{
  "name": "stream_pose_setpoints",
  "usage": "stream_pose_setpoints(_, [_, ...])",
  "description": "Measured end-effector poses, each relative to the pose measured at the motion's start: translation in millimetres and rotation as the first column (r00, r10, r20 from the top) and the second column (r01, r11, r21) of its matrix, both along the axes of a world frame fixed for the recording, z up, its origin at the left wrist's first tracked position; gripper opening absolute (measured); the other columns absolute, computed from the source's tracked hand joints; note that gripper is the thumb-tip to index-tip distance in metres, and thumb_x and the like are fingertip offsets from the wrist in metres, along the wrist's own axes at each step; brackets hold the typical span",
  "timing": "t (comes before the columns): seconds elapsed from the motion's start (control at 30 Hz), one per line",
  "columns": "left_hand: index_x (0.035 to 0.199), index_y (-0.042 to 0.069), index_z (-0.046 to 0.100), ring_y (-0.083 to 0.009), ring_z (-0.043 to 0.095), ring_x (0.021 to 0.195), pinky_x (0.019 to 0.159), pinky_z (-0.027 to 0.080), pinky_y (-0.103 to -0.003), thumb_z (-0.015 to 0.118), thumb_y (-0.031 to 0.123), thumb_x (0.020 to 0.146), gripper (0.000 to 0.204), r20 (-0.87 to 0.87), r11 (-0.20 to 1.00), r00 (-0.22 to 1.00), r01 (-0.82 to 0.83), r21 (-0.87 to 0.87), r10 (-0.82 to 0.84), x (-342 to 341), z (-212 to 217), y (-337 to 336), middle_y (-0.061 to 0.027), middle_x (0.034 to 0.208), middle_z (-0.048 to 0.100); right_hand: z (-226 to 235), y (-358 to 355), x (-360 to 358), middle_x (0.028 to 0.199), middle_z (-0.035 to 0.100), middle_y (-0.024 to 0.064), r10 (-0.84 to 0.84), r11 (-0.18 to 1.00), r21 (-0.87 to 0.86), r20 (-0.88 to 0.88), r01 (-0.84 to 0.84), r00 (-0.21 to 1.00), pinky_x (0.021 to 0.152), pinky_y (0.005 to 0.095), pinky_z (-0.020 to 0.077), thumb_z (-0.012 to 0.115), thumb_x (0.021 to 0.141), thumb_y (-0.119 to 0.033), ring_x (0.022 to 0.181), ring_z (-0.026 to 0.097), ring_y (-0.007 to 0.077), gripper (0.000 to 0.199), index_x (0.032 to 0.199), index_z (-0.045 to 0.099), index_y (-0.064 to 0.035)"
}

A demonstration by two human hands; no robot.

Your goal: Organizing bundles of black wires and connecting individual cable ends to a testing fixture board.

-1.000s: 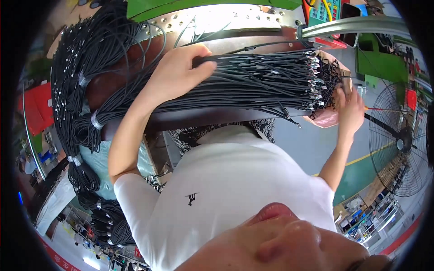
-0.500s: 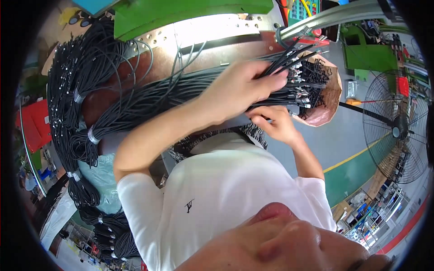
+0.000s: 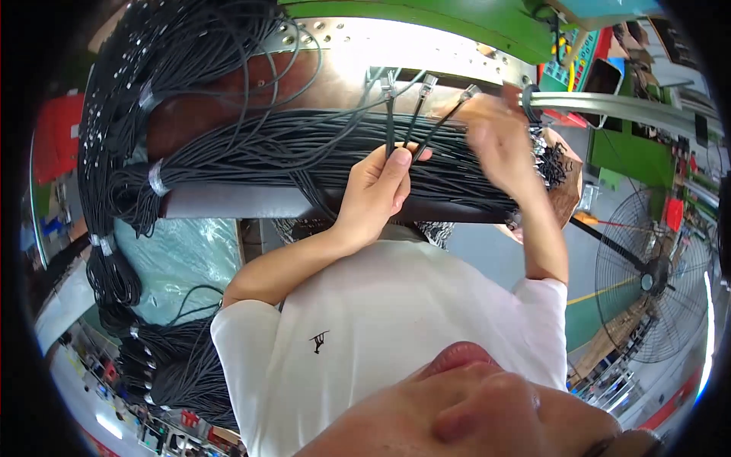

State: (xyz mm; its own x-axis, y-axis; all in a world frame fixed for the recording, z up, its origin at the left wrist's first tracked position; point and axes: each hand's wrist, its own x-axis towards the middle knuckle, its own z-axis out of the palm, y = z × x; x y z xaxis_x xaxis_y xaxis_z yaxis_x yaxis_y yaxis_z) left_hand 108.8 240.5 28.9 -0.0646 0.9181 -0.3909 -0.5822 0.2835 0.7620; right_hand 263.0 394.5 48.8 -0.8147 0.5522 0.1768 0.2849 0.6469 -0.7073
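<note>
Our left hand (image 3: 384,183) pinches three black cables (image 3: 391,126) between thumb and fingers, their metal-tipped ends fanned apart and pointing away from us, beyond the fingertips. Our right hand (image 3: 499,148) is raised to the right of that fan, near the rightmost tip; it is blurred, and we cannot tell whether it grips anything. Under and behind both hands the large cable bundle (image 3: 266,148) lies across the table (image 3: 221,202), gathered by a silver tie (image 3: 158,179) well to the left of the left hand. Its connector ends lie just beyond the right hand, by a brown paper-lined container (image 3: 567,199).

We judge the step in hand to be sorting out a few ends, held spread for handling. The next move calls for a steady left pinch and a free right hand near the tips, without tangling the neighbouring cables.
</note>
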Motion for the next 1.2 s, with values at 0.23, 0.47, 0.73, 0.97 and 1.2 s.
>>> stream_pose_setpoints(0.23, [0.102,0.004,0.06,-0.0019,0.035,0.049,0.043,0.028,-0.019,0.045,0.03,0.102,0.03,0.166,0.994,0.983,-0.059,-0.086,0.073,-2,-4,-9,0.0034,0.061,0.045,-53,41,-16,0.071,0.063,0.0135,-0.123,0.879,0.47,0.381,-0.078,0.916,0.062,0.0381,0.0475,0.07,0.081,-0.026,0.066,0.061,0.0316,0.028,0.098,0.068,-0.0044])
stream_pose_setpoints(0.47, [0.107,0.001,0.058,-0.005,0.037,0.054,0.046,0.03,-0.021,0.045,0.028,0.102,0.03,0.154,0.993,0.986,-0.044,-0.107,0.061,0,-5,-9,0.0019,0.065,0.045,-4,0,-17,0.088,0.059,0.0128,-0.18,0.866,0.46,-0.077,0.195,0.981,0.072,0.0355,0.0499,0.078,0.068,-0.001,0.077,0.059,0.0294,0.034,0.094,0.057,-0.002])
stream_pose_setpoints(0.73, [0.098,-0.005,0.061,-0.0087,0.054,0.059,0.055,0.045,-0.022,0.044,0.027,0.102,0.036,-0.075,0.996,0.995,0.068,0.052,-0.064,-18,5,-9,-0.0065,0.071,0.062,-33,-7,-39,0.084,0.064,0.0104,-0.097,0.958,0.266,-0.051,0.107,0.994,0.064,0.0373,0.0509,0.066,0.081,-0.006,0.077,0.063,0.0316,0.013,0.093,0.06,-0.0054])
stream_pose_setpoints(0.97, [0.096,-0.003,0.059,-0.0099,0.045,0.051,0.049,0.036,-0.023,0.042,0.032,0.103,0.039,0.111,0.993,0.987,0.117,0.026,-0.119,-14,4,-8,-0.0071,0.061,0.055,-35,-11,-34,0.083,0.064,0.0122,-0.213,0.962,0.181,0.029,0.204,0.977,0.065,0.0389,0.0515,0.066,0.081,-0.005,0.076,0.063,0.0322,0.013,0.092,0.06,-0.0048])
stream_pose_setpoints(1.2, [0.095,-0.003,0.059,-0.0097,0.045,0.051,0.048,0.036,-0.022,0.043,0.032,0.102,0.039,0.16,0.99,0.977,0.138,0.011,-0.138,-12,2,-6,-0.0065,0.06,0.054,-28,-10,-35,0.08,0.063,0.0131,-0.173,0.952,0.269,0.088,0.144,0.981,0.064,0.0395,0.0506,0.065,0.082,-0.006,0.074,0.062,0.0333,0.012,0.092,0.058,-0.0047])
